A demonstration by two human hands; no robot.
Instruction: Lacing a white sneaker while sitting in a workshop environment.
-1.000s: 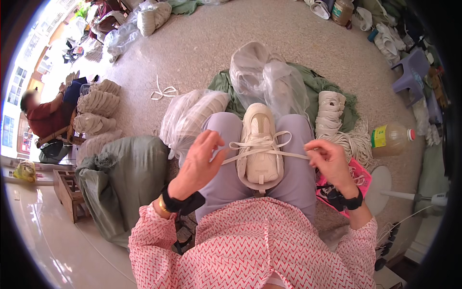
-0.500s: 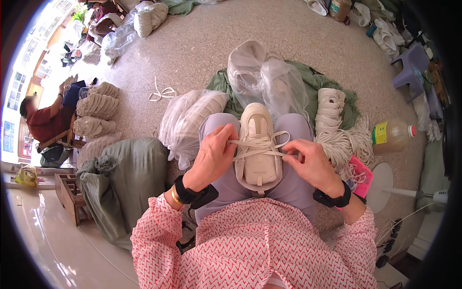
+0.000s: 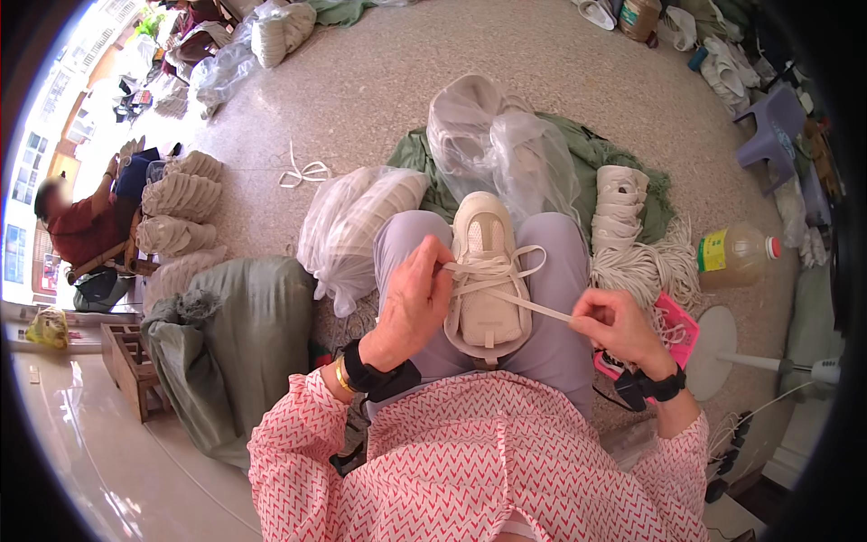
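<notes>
A cream sneaker point(image 3: 490, 321) rests between my knees, toe pointing away from me. Its flat cream shoelace point(image 3: 492, 273) crosses over the tongue, and one loop sticks out to the right. My left hand point(image 3: 417, 294) is closed at the shoe's left edge, thumb and fingers pinching the lace there. To the right of the shoe, my right hand point(image 3: 619, 330) pinches a strand of the same lace. That strand runs taut from the shoe to my fingertips.
Bagged shoe parts point(image 3: 361, 226) lie ahead, beside a green cloth point(image 3: 411, 163). At right are stacked shoe uppers point(image 3: 621, 203), bundled laces point(image 3: 673, 266), a pink tray point(image 3: 684, 330) and a large bottle point(image 3: 741, 255). A covered green bundle point(image 3: 253, 334) stands left. Another person point(image 3: 86, 221) sits far left.
My right hand has moved right and toward me, drawing the lace strand out taut. My left hand has shifted slightly, staying by the shoe's left edge.
</notes>
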